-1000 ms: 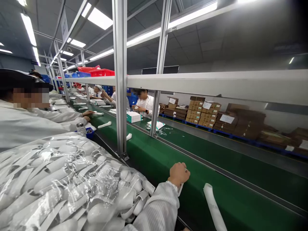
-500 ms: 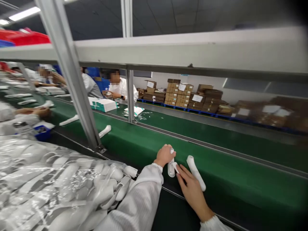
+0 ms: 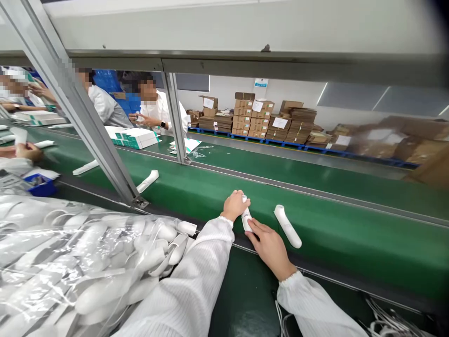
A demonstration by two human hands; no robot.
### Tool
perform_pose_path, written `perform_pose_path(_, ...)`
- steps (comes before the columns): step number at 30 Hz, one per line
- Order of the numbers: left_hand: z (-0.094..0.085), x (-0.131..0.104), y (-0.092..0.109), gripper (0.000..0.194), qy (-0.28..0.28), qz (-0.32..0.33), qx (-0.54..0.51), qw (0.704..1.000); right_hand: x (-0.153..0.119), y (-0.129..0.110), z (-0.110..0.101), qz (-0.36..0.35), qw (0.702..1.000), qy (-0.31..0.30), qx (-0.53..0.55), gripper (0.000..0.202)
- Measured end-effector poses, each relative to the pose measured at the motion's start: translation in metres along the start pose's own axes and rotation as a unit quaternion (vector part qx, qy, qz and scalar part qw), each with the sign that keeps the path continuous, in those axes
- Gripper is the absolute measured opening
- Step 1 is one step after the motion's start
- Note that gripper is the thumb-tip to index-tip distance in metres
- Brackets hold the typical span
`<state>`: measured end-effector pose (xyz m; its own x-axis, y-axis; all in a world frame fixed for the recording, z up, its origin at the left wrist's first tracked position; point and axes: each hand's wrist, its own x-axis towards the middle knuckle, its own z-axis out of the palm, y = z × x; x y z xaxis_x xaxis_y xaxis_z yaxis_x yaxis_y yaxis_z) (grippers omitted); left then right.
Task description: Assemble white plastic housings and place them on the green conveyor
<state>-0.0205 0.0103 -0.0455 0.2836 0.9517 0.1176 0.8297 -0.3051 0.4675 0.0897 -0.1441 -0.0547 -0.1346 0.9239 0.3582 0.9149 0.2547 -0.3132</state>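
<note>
- At the bottom right a tangle of white cables (image 3: 386,323) is cut off by the frame edge, so where it runs cannot be told.
- A clear plastic bag (image 3: 70,262) full of white plastic shells fills the lower left; the glare on the film blurs the single pieces, and the bag runs out of the frame.
- The left hand (image 3: 234,206) is curled around a small white handle-shaped part (image 3: 246,219) at the near edge of the green conveyor belt (image 3: 351,243); its fingers hide the top of the part.
- The right hand (image 3: 268,244) lies flat with fingers stretched out, fingertips touching the lower end of that same part; whether it pinches it or only steadies it cannot be made out.
- Just to the right, apart from both hands, a second white part (image 3: 287,226) lies on the belt.
- Farther along the belt, a third white part (image 3: 147,181) lies beyond a slanted aluminium post (image 3: 87,126).
- Across the belt a seated co-worker (image 3: 159,112) is half hidden by an upright post.
- At the back, stacked cardboard boxes (image 3: 259,120) blur towards the right.
</note>
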Motion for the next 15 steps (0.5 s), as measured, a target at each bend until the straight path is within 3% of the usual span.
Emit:
perform_pose_path(9,0.012,0.002,0.011,0.032,-0.009,0.039,0.007,0.999,0.003,0.009,-0.002,0.044,0.998,-0.024,-0.04,0.028)
perform_pose_path(12,0.013,-0.002,0.024,0.038,-0.047,0.039,0.015,0.998,-0.001,0.02,-0.001,0.056,0.997,-0.006,-0.053,0.028)
perform_pose_path(15,0.006,-0.016,0.035,0.06,-0.112,0.037,0.0,0.993,-0.012,0.024,-0.005,0.035,0.997,0.008,-0.066,0.033)
